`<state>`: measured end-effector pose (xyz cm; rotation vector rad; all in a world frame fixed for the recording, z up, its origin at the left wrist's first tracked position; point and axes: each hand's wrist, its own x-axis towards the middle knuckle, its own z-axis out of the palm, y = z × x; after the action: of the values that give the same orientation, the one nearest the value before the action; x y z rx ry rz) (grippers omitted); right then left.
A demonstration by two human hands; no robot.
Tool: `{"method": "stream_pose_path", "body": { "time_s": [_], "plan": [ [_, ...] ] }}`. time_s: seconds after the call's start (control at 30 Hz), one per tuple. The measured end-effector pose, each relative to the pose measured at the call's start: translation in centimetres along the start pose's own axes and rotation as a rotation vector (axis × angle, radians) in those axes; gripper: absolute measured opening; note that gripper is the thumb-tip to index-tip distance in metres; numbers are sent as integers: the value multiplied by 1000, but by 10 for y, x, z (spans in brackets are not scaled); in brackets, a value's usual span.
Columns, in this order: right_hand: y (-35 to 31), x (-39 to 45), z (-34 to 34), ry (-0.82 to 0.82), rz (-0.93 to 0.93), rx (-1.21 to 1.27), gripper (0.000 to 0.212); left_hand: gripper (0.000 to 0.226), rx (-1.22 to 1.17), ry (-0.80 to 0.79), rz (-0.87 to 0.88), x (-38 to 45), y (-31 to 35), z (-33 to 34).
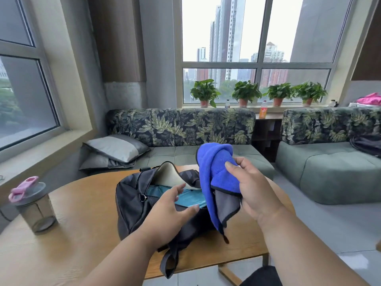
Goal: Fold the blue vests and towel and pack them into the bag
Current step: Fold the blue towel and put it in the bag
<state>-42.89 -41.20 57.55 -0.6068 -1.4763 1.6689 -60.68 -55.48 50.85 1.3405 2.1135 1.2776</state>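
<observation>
Right hand (255, 188) gripped the folded towel (216, 178) above the open bag (132, 199) mid-tabletop; left hand (171, 209) hovered released; teal inside, possibly vests; towel unpacked.

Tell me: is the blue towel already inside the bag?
No. The right hand still holds the blue towel up in the air above the open bag, with its fingers pinching the cloth.

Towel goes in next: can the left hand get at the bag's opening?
Probably yes: the left hand hovers open at the bag mouth, flap up, nothing between; the towel hangs beside it in the right hand.
</observation>
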Motion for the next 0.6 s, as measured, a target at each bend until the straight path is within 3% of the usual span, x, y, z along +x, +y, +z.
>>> {"method": "stream_pose_path", "body": {
  "time_s": [0.07,0.13,0.23,0.27,0.43,0.6],
  "plan": [
    [-3,-6,12,-30,-22,-6,16,92,-27,3,18,-6,8,-3],
    [-2,-14,24,-55,-26,19,13,85,-16,33,20,-10,10,-4],
    [0,-25,37,-95,-15,70,21,22,-108,88,-21,-12,8,-9],
    [0,-27,40,-103,-20,84,23,10,-179,104,-52,-15,9,-11],
    [-10,-35,40,-120,-31,163,31,20,-407,232,-167,-31,14,-34],
    [-24,-38,36,-134,-76,108,50,17,-513,319,-136,-36,16,-61]
  ]
}}
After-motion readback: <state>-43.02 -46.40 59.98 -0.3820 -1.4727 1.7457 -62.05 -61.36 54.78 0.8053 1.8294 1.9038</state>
